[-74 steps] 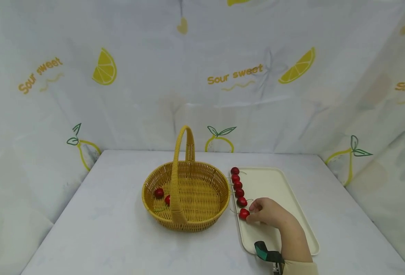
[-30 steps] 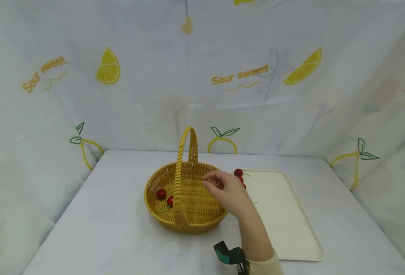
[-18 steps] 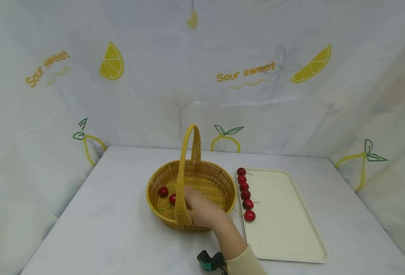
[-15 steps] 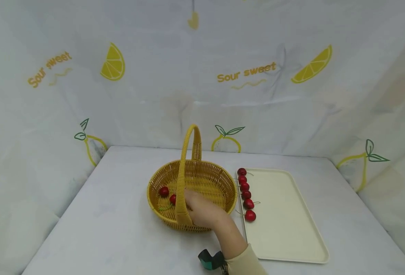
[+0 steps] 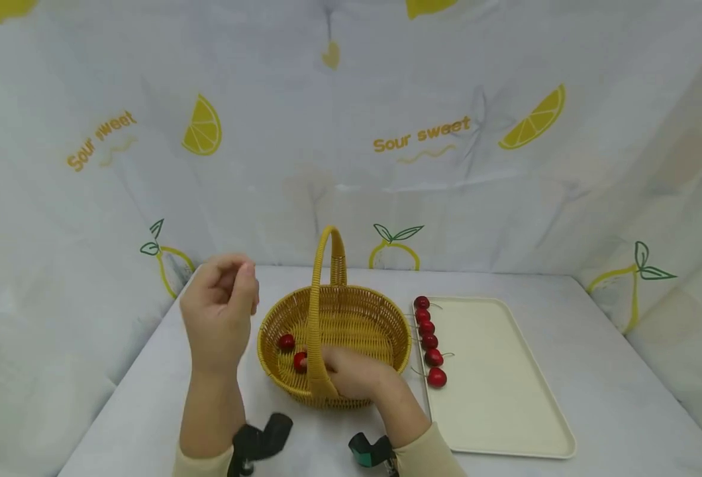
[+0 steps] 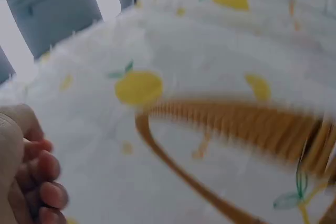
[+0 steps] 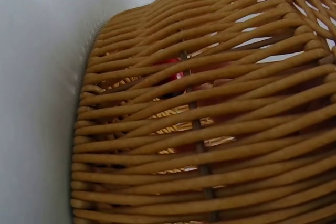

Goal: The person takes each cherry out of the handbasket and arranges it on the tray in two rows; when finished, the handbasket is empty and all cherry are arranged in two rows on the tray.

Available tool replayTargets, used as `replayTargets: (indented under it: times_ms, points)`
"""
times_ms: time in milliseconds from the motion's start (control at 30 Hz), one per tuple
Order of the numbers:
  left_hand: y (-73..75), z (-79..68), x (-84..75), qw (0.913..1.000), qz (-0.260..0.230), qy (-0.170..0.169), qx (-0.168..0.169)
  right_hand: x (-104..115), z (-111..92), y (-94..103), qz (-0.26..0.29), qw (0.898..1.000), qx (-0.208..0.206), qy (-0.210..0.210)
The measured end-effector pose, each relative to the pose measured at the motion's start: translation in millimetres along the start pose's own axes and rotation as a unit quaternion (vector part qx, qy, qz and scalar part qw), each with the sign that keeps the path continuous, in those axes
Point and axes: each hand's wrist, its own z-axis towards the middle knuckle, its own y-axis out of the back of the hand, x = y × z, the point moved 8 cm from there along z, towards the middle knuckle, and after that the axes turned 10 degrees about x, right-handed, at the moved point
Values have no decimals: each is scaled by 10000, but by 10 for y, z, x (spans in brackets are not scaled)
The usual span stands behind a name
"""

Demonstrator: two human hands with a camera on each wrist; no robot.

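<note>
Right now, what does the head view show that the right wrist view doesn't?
Head only: cream rectangular tray with six red cherries lined along its left edge, raised left hand holding nothing visible, right hand inside the basket, basket handle. Right wrist only: close-up of the outer weave, with something red glimpsed through the gaps. Both: yellow woven wicker basket.

Basket (image 5: 351, 318) golden-yellow wicker weave; cherries (image 5: 430, 341) glossy dark red; tray (image 5: 506, 384) plain cream; table (image 5: 148, 411) white; backdrop (image 5: 422, 152) white, yellow lemon print, "Sour sweet" lettering.
</note>
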Motion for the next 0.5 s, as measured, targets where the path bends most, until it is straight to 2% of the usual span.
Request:
replayTargets:
  times_ms: [33, 67, 100, 133, 167, 200, 233, 267, 300, 333, 400, 500]
  points:
    - [25, 33, 299, 9927, 637, 891, 510, -9, -8, -11, -4, 10000, 35, -22]
    - [58, 18, 609, 9733, 1158, 1693, 1032, -18, -14, -24, -21, 10000, 71, -29]
    - [94, -45, 912, 9435, 1653, 2421, 1543, -24, -21, -35, -64, 9999, 98, -30]
    - [128, -137, 1184, 9057, 2125, 3022, 2077, -28, -24, -46, -97, 9999, 132, -19]
    - [152, -244, 1422, 8682, 2405, 3474, 2603, -33, -25, -55, -105, 9998, 155, -11]
    - [166, -358, 1619, 8351, 2520, 3796, 3081, -37, -27, -59, -119, 9998, 159, -14]
    - [167, -471, 1780, 8120, 2429, 3992, 3496, -38, -25, -66, -103, 9998, 183, 14]
    - [168, -580, 1913, 7949, 2243, 4167, 3796, -41, -23, -70, -90, 9998, 198, 29]
    - [167, -675, 2021, 7849, 2017, 4291, 3989, -38, -20, -73, -123, 9997, 222, 60]
    - [163, -756, 2102, 7808, 1729, 4403, 4082, -35, -15, -74, -147, 9996, 240, 91]
    - [156, -887, 2226, 7834, 1052, 4566, 4083, -24, -9, -71, -239, 9993, 260, 146]
    - [169, -1004, 2342, 7959, 301, 4642, 3876, 8, -4, -59, -403, 9986, 261, 240]
